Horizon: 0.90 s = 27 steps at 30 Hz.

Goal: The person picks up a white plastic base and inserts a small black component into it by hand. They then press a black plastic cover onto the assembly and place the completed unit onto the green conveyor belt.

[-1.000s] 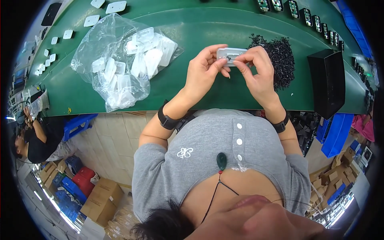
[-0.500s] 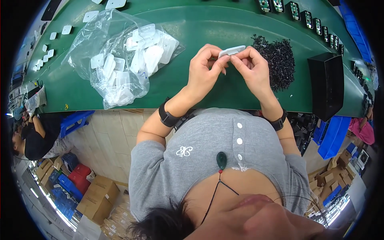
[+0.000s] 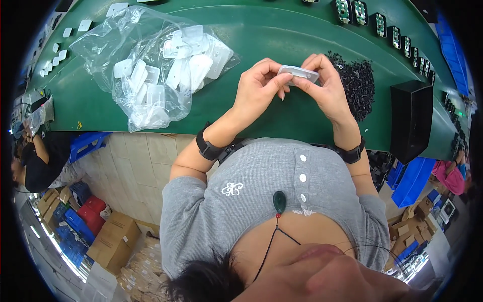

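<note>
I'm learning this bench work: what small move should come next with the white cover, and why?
Perhaps ease the right hand aside while the left hand steadies the white plastic cover, exposing more of its face: both hands pinch it, and their thumbs hide part of it.

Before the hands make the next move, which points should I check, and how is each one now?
1. Left hand holding the white piece: ok, at its left end.
2. Right hand holding it: ok, at its right end.
3. One hand free: not ok, both are occupied.
4. Small black parts nearby: ok, piled beside the right hand.
5. Clear bag with more white pieces: ok, left of the hands.
6. Contents of the black box: cannot tell.
</note>
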### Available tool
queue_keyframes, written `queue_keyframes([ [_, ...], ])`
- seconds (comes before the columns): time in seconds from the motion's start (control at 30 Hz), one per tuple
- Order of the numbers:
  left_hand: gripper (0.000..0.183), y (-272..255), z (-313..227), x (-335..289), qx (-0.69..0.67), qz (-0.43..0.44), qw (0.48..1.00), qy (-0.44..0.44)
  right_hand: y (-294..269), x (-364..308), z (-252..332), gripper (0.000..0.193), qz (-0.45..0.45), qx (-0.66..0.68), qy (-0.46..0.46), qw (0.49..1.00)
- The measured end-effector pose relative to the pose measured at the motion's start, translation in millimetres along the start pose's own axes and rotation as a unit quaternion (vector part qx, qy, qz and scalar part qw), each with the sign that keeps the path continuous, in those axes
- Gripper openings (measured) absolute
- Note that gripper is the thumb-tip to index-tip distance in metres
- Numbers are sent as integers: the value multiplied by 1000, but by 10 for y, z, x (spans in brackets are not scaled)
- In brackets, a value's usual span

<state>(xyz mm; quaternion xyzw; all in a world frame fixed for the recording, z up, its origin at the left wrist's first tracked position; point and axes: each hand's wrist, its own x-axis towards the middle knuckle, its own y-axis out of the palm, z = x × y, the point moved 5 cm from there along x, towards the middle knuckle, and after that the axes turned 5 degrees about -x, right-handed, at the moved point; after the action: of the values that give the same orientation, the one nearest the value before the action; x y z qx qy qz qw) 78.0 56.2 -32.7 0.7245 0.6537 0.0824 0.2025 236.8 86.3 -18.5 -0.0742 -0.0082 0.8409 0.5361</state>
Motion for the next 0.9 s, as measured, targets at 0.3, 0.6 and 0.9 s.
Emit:
queue_keyframes([
  [0.3, 6, -403, -260, 277, 235, -114, 963, 61, -112, 1171, 367, 26, -98, -383, -172, 902],
  [0.6, 47, -128, -299, 265, 538, -60, 811, 222, 85, 2153, 560, 26, -99, -625, -187, 751],
  [0.9, 53, -189, -183, 49, 552, -17, 788, 271, -382, 599, 137, 38, -150, -274, -165, 936],
])
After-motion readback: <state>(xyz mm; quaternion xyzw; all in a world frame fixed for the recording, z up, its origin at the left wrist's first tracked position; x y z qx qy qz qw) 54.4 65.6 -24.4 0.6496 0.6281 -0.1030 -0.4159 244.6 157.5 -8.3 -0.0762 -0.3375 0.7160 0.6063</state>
